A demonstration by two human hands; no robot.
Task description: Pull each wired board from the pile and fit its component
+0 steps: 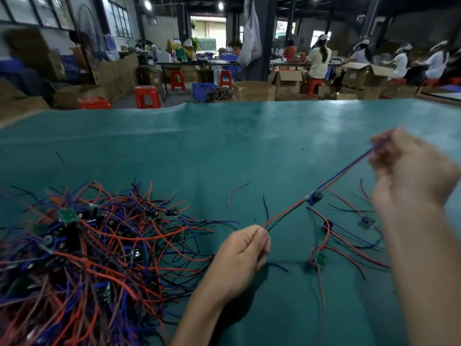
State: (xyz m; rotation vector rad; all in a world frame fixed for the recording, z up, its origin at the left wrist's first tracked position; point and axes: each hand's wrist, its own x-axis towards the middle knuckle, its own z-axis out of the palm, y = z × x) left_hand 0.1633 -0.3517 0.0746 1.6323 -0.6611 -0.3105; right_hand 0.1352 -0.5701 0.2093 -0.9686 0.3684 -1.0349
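A small wired board hangs stretched in the air between my two hands, above the green table mat. My left hand pinches the ends of its red and black wires. Raised and blurred at the right, my right hand grips its blue and red wires. A big tangled pile of wired boards with red, blue and black leads fills the lower left of the mat. A few separate wired boards lie spread on the mat under my right forearm.
Loose wire offcuts lie near the mat's middle. Beyond the far table edge stand red stools, cardboard boxes and a blue crate. Several people sit working at benches at the back right.
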